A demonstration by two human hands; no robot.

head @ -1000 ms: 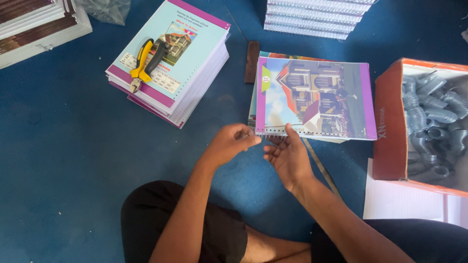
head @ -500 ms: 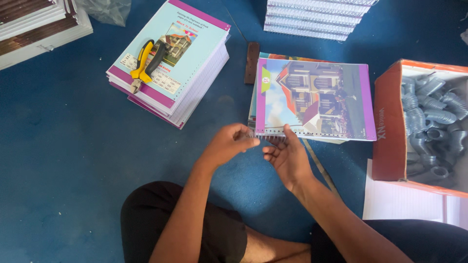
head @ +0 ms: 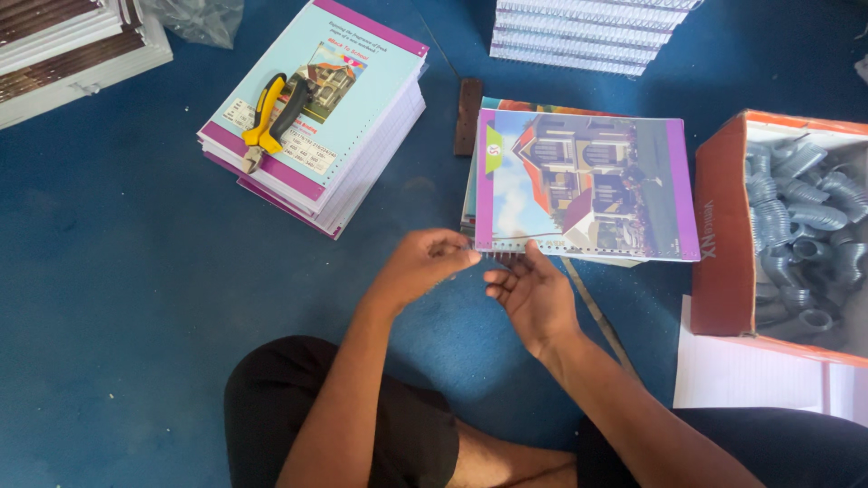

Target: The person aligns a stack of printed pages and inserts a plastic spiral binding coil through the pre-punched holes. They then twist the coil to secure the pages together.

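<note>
So we're sitting on the blue floor [head: 108,298] with the booklet [head: 586,185] lying flat right in front of us, cover up, showing a house picture with purple bands on both sides. The edge that matters is the near one: the punched edge with a bit of spiral wire [head: 506,257] runs left to right, straight across our view, and both hands sit right at its left end.

Our left hand [head: 418,267] comes in from the left, fingers curled and pinched at the near-left corner, touching the wire or the cover edge there; we can't tell which exactly. Our right hand [head: 533,294] sits just below that same edge, palm up, fingers loosely open, fingertips touching the wire from underneath. So the left is a hair nearer the corner, and the rest of the binding edge stretches off to the right of both hands.

Off to the left, a stack of books [head: 316,117] with yellow-handled pliers [head: 271,117] on top, well apart. On the right, an orange box [head: 787,226] of grey coils.
</note>
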